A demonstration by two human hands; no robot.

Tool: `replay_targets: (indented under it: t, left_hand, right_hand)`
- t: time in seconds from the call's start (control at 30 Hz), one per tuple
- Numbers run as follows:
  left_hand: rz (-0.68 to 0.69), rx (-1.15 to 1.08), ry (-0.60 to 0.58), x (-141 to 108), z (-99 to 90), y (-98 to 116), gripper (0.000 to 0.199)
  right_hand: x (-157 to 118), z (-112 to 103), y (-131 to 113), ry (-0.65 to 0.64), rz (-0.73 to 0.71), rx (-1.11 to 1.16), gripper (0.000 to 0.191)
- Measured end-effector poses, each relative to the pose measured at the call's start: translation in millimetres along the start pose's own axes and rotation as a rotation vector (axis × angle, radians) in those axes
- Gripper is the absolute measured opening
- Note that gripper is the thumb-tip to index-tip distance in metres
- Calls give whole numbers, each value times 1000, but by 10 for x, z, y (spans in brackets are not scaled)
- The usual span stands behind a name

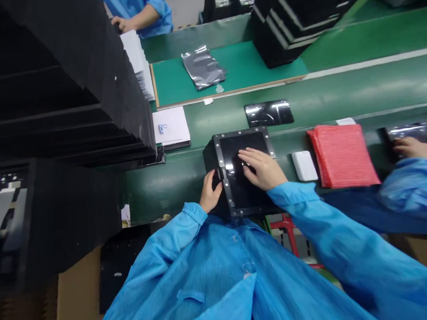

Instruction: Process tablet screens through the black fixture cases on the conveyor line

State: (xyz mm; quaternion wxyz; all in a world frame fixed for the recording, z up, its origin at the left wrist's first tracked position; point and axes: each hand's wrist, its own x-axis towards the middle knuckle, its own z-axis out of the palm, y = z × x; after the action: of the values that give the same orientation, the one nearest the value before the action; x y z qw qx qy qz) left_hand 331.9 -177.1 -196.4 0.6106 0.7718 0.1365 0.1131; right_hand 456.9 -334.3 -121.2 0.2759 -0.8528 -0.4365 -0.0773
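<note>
The left hand (210, 192) curled its fingers around the edge of a black studded-frame case (245, 201) on the green assembly belt (162, 194), while the right hand (264, 167) lay open, fingers spread on its glossy panel; uneven pressure could have tipped the case.

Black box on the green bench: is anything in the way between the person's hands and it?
Nothing visible stands in the way. The right hand lies flat on the glossy panel of the black box, and the left hand is curled against its studded frame. A white block sits to the right, apart from the box.
</note>
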Motion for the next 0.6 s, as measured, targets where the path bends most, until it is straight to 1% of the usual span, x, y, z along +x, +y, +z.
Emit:
replay_targets:
  t: [0.07,0.1,0.17,0.23,0.27,0.3,0.33,0.37,0.4,0.43,0.47,0.5,0.53,0.57,0.6]
  left_hand:
    - [-50,14,73,47,-96,-34,61]
    - [-90,15,120,67,-182,-54,64]
    - [-236,-36,189,107,-413,-87,64]
    - [-399,-115,191,127,-664,-58,56]
    - [-459,-148,184,113,-768,0,52]
    - [-475,-163,177,74,-841,95,50]
    - [-437,-150,162,8,-874,223,51]
    - [-351,-105,127,-84,-862,379,52]
    - [-231,-30,67,-193,-803,551,54]
    - [-90,77,-11,-306,-703,726,56]
    - [54,212,-88,-408,-569,888,59]
    - [175,362,-147,-489,-416,1025,62]
    - [258,505,-177,-543,-257,1128,64]
    - [312,632,-180,-570,-107,1195,66]
    - [341,740,-167,-577,23,1228,66]
  right_hand:
    - [-181,-73,-192,21,38,41,33]
    - [-265,-108,-278,28,68,74,31]
    - [-392,-156,-429,41,155,183,28]
    - [-450,-153,-562,32,275,374,27]
    - [-454,-131,-625,12,338,510,29]
    - [-446,-97,-685,-22,394,670,34]
    - [-430,-58,-742,-68,440,846,43]
    - [-414,-20,-791,-118,480,1017,53]
    - [-403,12,-828,-153,525,1160,60]
    - [-399,30,-848,-158,585,1261,64]
    - [-405,30,-844,-130,656,1320,64]
    - [-419,10,-811,-72,726,1342,62]
    - [-435,-28,-746,-3,783,1341,59]
    - [-449,-77,-651,56,815,1334,57]
    - [-453,-131,-529,85,820,1331,56]
